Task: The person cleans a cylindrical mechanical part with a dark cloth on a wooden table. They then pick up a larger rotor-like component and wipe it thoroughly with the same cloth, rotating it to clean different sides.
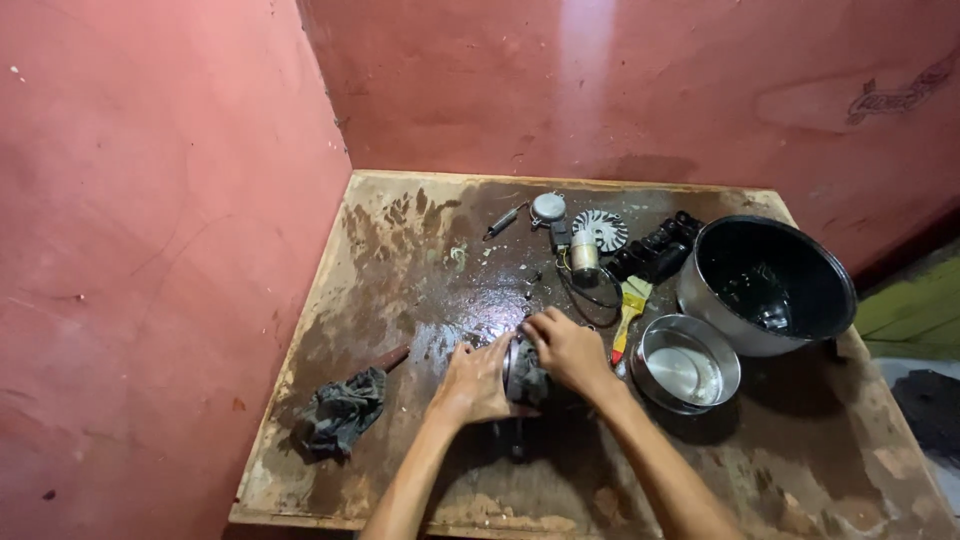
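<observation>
A dark, round metal motor part [523, 375] rests on the stained wooden table [400, 240], near the front middle. My left hand [472, 385] presses against its left side with fingers curled around it. Resting on top of it and along its right side is my right hand [568, 350]. Both hands grip the part together, and much of it is hidden beneath them.
A large black pot [768, 285] and a small steel bowl [686, 365] stand at the right. A yellow-handled brush [629, 310], a white fan wheel [599, 229], a black plastic piece [655, 250] and small parts lie behind. A dark rag [340, 410] lies left. Pink walls border the table.
</observation>
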